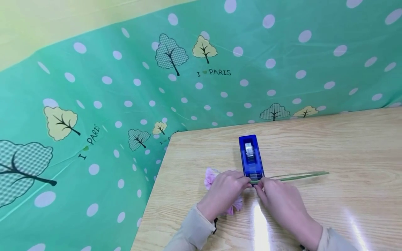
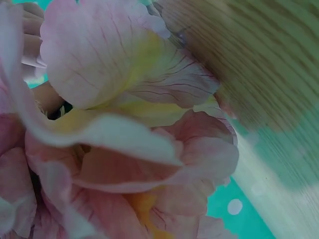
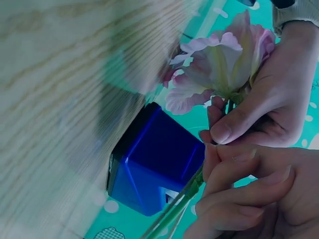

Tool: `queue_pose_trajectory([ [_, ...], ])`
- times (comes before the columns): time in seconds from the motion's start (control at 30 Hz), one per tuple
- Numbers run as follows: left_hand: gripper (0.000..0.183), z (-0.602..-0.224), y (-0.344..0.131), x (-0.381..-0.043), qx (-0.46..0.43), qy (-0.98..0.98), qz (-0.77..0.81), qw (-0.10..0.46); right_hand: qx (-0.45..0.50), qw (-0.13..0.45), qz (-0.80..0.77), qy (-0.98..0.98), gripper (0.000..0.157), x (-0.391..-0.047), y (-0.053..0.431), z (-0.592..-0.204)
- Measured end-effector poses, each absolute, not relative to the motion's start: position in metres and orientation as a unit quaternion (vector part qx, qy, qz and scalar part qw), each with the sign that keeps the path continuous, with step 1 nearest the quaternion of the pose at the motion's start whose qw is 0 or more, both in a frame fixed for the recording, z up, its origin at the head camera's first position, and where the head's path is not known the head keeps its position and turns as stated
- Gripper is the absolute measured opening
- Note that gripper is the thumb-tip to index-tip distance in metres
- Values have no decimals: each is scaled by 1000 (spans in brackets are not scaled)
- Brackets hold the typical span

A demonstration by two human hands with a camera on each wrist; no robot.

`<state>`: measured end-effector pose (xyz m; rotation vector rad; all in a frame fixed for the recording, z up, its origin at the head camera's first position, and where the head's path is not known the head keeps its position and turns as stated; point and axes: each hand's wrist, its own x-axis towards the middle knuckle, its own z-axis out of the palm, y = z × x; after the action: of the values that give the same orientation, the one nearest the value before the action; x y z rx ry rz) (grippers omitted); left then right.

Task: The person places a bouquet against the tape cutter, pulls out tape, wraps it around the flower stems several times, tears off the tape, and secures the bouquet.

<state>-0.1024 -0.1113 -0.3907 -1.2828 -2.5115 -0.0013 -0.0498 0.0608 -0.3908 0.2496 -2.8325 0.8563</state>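
Note:
Pink artificial flowers [image 1: 209, 177] lie partly under my left hand [image 1: 227, 188], their petals filling much of the left wrist view. That hand grips the green stems [image 1: 301, 176] just below the blossoms, thumb across them in the right wrist view. Close beside it, my right hand [image 1: 281, 195] pinches the same stems with curled fingers. Both hands meet at the near end of a blue tape dispenser [image 1: 257, 162], which carries a roll of clear tape [image 1: 249, 150]. Stem ends stick out to the right. Whether a tape strip is between the fingers cannot be made out.
Everything rests on a light wood-grain table [image 1: 355, 150] with bright reflections near its front. A green dotted cloth [image 1: 238, 97] with printed trees hangs behind the table and along its left side.

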Motion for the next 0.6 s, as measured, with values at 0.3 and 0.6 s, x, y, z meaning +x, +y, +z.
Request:
queue_pose_trajectory([
  [0.3,15,-391,-110,-102,-450,-878,-10,160,89,111,253,-957,22,-49,60,-393],
  [0.6,16,-388,-109,-101,-450,-879,-12,157,106,179,186,-960,31,-52,59,-394],
])
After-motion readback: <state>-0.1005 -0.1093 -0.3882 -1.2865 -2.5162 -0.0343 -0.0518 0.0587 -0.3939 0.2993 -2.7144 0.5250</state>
